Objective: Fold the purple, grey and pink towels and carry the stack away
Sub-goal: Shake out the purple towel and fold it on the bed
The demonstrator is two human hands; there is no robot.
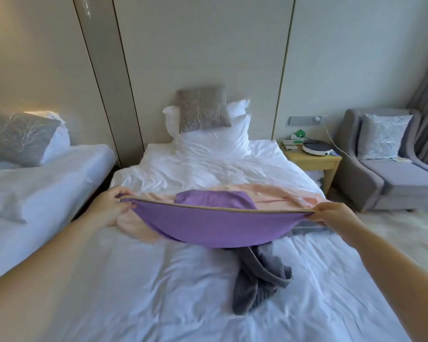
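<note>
A purple towel hangs stretched above the white bed, its top edge taut and its middle sagging. My left hand pinches its left corner and my right hand pinches its right corner. Behind and under it lies the pink towel, spread out flat across the bed. A crumpled grey towel lies on the sheet in front, partly hidden by the purple towel's lower edge.
White pillows and a grey cushion stand at the bed's head. A second bed lies on the left. On the right are a wooden nightstand and a grey armchair.
</note>
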